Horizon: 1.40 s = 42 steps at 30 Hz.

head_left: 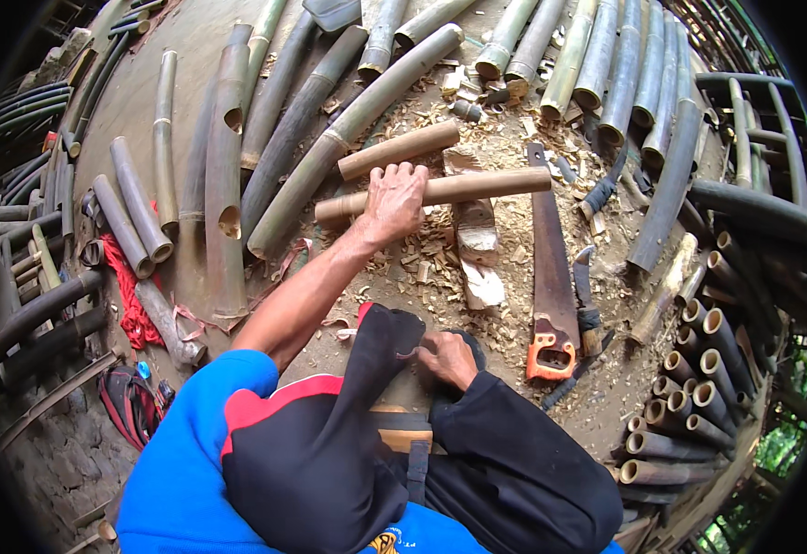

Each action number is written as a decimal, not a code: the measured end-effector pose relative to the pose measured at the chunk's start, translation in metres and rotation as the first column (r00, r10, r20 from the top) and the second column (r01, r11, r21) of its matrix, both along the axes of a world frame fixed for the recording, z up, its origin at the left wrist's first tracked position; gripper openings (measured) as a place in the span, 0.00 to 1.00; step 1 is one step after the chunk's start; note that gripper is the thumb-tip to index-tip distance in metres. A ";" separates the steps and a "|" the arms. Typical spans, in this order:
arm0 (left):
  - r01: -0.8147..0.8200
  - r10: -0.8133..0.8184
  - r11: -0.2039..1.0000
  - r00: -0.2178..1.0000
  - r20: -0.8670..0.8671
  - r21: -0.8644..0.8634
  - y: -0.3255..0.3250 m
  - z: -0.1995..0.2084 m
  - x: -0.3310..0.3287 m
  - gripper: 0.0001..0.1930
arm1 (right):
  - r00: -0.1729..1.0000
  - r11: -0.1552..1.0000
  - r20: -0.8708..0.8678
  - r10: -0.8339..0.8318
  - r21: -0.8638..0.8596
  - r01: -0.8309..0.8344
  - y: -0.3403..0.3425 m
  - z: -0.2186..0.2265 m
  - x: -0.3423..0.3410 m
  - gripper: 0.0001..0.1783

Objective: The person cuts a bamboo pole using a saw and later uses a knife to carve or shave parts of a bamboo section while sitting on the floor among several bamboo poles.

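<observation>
My left hand [394,201] is shut around a brown bamboo tube [486,187], its fingers wrapped over the left half. The tube's right part lies across a pale, chopped wooden block [475,231]. Just beyond it lies a shorter bamboo piece [399,150]. My right hand [449,358] is low between my legs, by a dark shoe [471,343]. Its fingers look curled, and what they hold is hidden; the trouser leg covers its forearm. To the right of the block is a handsaw [553,268] with an orange handle, with a curved blade tool [586,291] beside it.
Pale wood chips [422,249] litter the ground around the block. Long bamboo poles [357,138] lie at the far left, and more poles [620,74] at the far right. Cut tubes [712,323] are stacked at the right. Red netting [134,300] and a bag [128,406] lie left.
</observation>
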<state>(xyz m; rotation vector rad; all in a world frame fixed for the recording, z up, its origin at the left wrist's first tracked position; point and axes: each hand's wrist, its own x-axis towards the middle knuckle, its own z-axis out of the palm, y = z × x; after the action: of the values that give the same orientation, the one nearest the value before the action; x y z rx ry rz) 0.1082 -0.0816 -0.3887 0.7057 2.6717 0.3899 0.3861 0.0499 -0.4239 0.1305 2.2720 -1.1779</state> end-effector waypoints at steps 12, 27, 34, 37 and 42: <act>-0.015 0.069 0.983 0.953 -0.294 0.184 0.019 0.007 0.050 0.30 | 1.000 1.000 -0.009 -0.013 0.018 0.013 0.003 0.001 0.001 0.15; 0.089 0.157 0.750 0.939 -0.307 0.656 0.001 0.000 0.024 0.27 | 0.935 1.000 -0.355 0.010 0.009 -0.007 0.028 0.053 -0.041 0.17; -0.057 0.063 0.996 0.994 -0.089 0.067 -0.014 -0.016 -0.089 0.35 | 0.844 0.962 -0.481 -0.238 0.002 0.273 0.035 0.099 -0.071 0.16; -0.009 0.001 0.999 0.989 -0.145 -0.051 -0.022 -0.036 -0.090 0.33 | 0.799 0.812 -0.452 -0.397 0.233 0.535 0.068 0.070 -0.031 0.16; -0.093 0.120 0.977 0.984 -0.129 0.192 -0.025 0.014 -0.050 0.28 | 0.746 0.338 -0.435 -0.504 0.696 0.634 0.125 0.031 0.110 0.22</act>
<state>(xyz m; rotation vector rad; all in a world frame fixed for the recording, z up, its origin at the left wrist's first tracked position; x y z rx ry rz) 0.0586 -0.1065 -0.3745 0.6661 2.8404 0.6479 0.4964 0.1753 -0.3927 1.3719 2.8257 -0.2312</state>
